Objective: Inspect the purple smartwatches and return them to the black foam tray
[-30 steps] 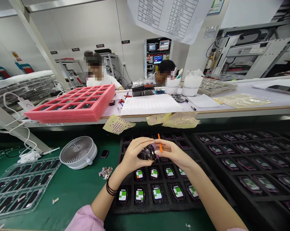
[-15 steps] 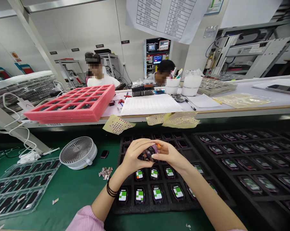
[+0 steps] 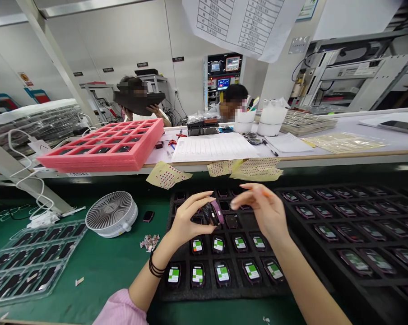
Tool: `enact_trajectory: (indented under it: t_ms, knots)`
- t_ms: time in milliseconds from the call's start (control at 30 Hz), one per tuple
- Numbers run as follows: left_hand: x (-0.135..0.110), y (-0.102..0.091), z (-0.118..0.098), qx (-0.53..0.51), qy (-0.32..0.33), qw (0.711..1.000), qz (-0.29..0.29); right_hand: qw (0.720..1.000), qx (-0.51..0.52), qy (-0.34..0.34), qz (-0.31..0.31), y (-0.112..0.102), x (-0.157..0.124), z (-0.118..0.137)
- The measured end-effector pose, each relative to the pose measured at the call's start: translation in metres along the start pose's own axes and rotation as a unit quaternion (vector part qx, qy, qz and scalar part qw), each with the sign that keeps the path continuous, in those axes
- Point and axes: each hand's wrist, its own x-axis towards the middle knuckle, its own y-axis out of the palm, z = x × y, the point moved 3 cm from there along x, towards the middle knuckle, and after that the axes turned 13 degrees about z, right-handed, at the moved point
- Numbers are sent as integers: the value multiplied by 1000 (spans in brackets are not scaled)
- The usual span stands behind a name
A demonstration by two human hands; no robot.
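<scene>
My left hand (image 3: 187, 221) pinches a small dark watch body with a purple edge (image 3: 212, 213) above a black foam tray (image 3: 187, 293). The tray holds rows of watch bodies with green-and-white screen stickers (image 3: 221, 272). My right hand (image 3: 265, 208) hovers just right of the watch, apart from it, fingers curled, with an orange stick (image 3: 265, 194) partly showing between them; the hand is slightly smeared by motion.
A second black tray of watches (image 3: 346, 225) lies to the right. A small white fan (image 3: 111, 213), a loose watch (image 3: 147, 216), paper scraps (image 3: 150, 241) and clear plastic trays (image 3: 24, 266) lie left on the green mat. A pink foam tray (image 3: 105, 149) and papers sit on the shelf; two people work behind.
My right hand has pulled away from the watch to the right with the orange stick. A person at the back has lifted a dark tray.
</scene>
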Motion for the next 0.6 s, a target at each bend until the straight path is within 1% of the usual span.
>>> enact_trajectory:
  t_ms: [33, 133, 233, 400, 500, 600]
  knots:
    - [0, 0, 0, -9, 1, 1000, 3, 1000, 2, -31, -4, -2, -3, 6]
    - [0, 3, 0, -24, 14, 1000, 4, 994, -12, -104, 25, -3, -13, 20]
    - [1, 5, -1, -27, 25, 999, -5, 985, -61, -156, 34, -4, -20, 23]
    - [2, 5, -5, -20, 24, 999, -13, 973, -120, -194, -13, -5, -24, 15]
    - [2, 4, -6, -18, 22, 1000, -13, 970, -125, -207, -18, -4, -24, 15]
    - [3, 5, -7, -16, 22, 1000, -11, 970, -126, -207, -14, -1, -24, 16]
